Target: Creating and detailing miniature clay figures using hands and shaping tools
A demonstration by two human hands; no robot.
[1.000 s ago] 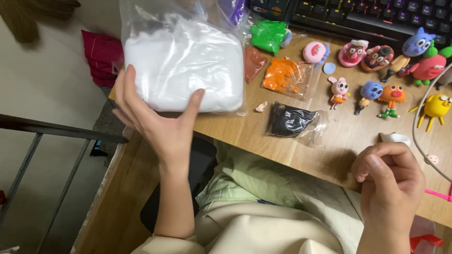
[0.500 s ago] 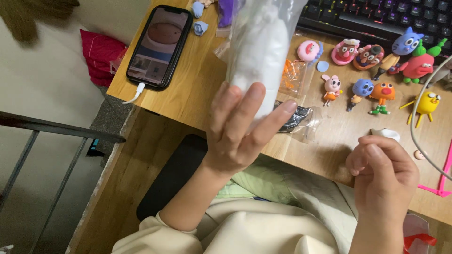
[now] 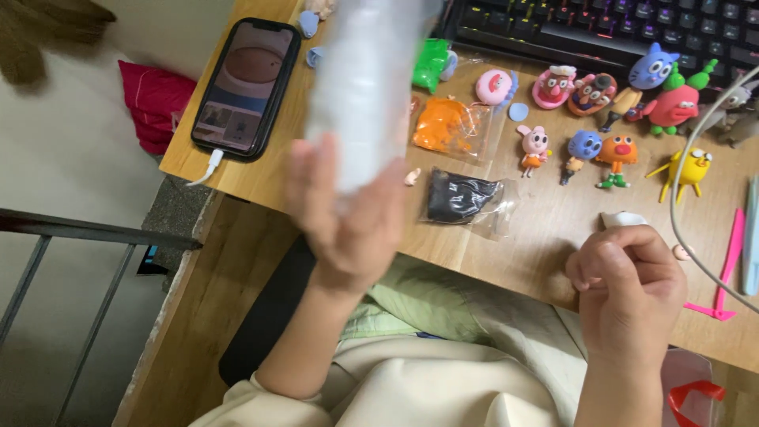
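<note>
since half a second ago the left hand (image 3: 348, 217) has tipped the bag of white clay (image 3: 368, 87) further on edge, so the bag now reads as a tall, narrow, blurred column instead of the broad white slab seen a second ago. the phone (image 3: 247, 87), hidden behind the bag a second ago, lies in plain view at the left end of the wooden desk (image 3: 545, 237), its white cable plugged in at the near end. the right hand (image 3: 628, 289) has stayed near the desk's front edge.

the left hand is closed on the bag's lower end; the bag rises up and away from the palm, held above the desk, and the fingers wrap its near side, though motion blur smears their outline. the right hand is curled shut, its fingertips pinching a small white piece of clay (image 3: 624, 219) that pokes out above the knuckles.

behind the bag lie a packet of orange clay (image 3: 447, 126) and a packet of black clay (image 3: 462, 198), the black one nearer the person. small clay figures, among them a pink one (image 3: 535, 149) and a yellow one (image 3: 689, 170), stand in front of the keyboard (image 3: 601, 24). a pink tool (image 3: 727, 265) lies at the right.
</note>
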